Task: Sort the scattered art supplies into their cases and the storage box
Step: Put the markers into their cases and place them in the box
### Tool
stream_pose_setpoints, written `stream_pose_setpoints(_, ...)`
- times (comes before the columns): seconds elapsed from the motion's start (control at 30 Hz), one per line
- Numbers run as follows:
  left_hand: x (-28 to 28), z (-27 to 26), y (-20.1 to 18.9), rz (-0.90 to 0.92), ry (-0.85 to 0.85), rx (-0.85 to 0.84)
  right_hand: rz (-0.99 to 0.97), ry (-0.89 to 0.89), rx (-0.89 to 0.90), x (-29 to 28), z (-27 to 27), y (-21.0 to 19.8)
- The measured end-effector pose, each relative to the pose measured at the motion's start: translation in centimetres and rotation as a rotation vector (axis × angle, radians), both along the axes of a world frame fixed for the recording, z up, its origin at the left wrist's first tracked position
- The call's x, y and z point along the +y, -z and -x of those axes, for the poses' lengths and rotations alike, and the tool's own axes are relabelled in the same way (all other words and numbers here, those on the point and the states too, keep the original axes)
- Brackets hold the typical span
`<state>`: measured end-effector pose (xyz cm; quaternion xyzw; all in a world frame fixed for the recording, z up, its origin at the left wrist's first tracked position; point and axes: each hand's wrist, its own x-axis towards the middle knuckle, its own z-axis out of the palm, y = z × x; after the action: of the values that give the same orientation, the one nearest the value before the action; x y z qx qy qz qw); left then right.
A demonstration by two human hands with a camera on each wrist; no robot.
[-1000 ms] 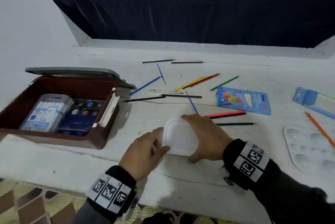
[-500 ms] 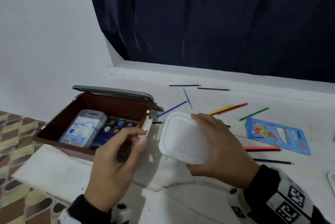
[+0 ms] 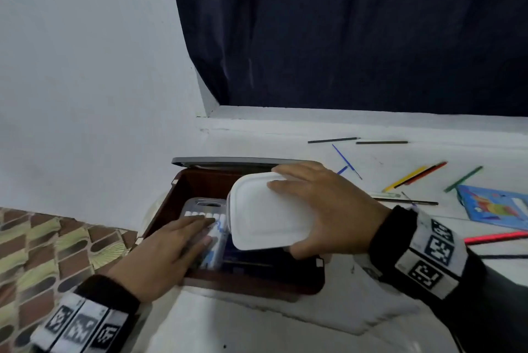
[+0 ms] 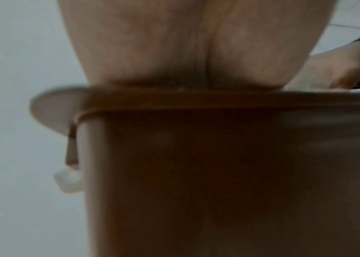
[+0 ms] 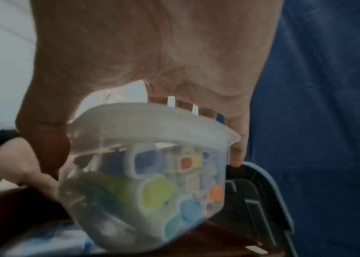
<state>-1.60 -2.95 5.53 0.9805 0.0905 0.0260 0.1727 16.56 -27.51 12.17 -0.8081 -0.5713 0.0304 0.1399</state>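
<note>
My right hand (image 3: 323, 207) grips a white-lidded tub (image 3: 265, 215) from above and holds it tilted over the open brown storage box (image 3: 251, 284). The right wrist view shows the tub (image 5: 148, 182) is clear-walled and full of coloured chalk pieces. My left hand (image 3: 171, 249) reaches into the box with fingers laid flat on a clear case of white sticks (image 3: 211, 227). In the left wrist view only the palm and the box's brown outer wall (image 4: 218, 173) show. Loose coloured pencils (image 3: 414, 177) lie on the white table to the right.
The box's grey lid (image 3: 228, 160) stands open behind it. A blue pencil pack (image 3: 494, 207) lies at right. A dark curtain (image 3: 357, 32) hangs behind the table, a white wall at left, and patterned floor (image 3: 43, 252) shows below the table's left edge.
My right hand lifted the tub off the table and carried it left over the box. My left hand left the tub and moved into the box onto the clear case.
</note>
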Motion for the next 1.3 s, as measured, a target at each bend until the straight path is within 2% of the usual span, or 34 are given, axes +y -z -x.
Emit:
stream_pose_setpoints(0.07,0.9,-0.4,0.4,0.035,0.047,0.068,0.092,0.013,-0.069,2.0,0.1,0.4)
stream_pose_setpoints(0.17,1.4,-0.6,0.7,0.035,0.064,0.079,0.202,0.054,-0.132,4.1,0.0,1.1)
stream_pose_setpoints(0.27,1.9,-0.6,1.2,-0.091,0.133,-0.019,0.289,0.061,-0.169,5.5,-0.1,2.1)
stream_pose_setpoints(0.33,1.9,-0.5,1.4,-0.003,0.102,0.048,0.334,0.058,-0.182,5.9,-0.1,3.1)
stream_pose_setpoints(0.37,1.9,-0.4,1.4,0.027,0.084,0.072,0.337,0.059,-0.169,5.9,-0.1,3.6)
stream_pose_setpoints(0.5,1.4,-0.4,1.0,-0.002,0.074,-0.007,0.328,0.070,-0.070,6.0,0.7,5.7)
stream_pose_setpoints(0.73,0.9,0.2,0.5,0.047,0.019,-0.078,0.388,0.072,-0.107,6.2,1.8,7.8)
stream_pose_setpoints(0.87,0.6,0.0,0.3,0.185,-0.012,-0.146,0.237,0.080,0.012,5.6,1.5,7.7)
stream_pose_setpoints(0.97,-0.8,-1.0,-0.2,0.323,-0.033,-0.272,-0.094,0.137,0.207,5.0,1.3,7.2)
stream_pose_setpoints(1.03,-2.7,-1.9,-0.8,0.371,-0.021,-0.363,-0.315,0.154,0.257,4.0,1.4,7.0)
stream_pose_setpoints(1.1,-4.8,-2.7,-1.6,0.447,0.003,-0.442,-0.456,0.193,0.267,2.5,1.6,6.5)
stream_pose_setpoints(1.3,-10.9,-4.8,-3.0,0.578,0.075,-0.494,-0.610,0.304,0.283,-5.0,0.6,6.2)
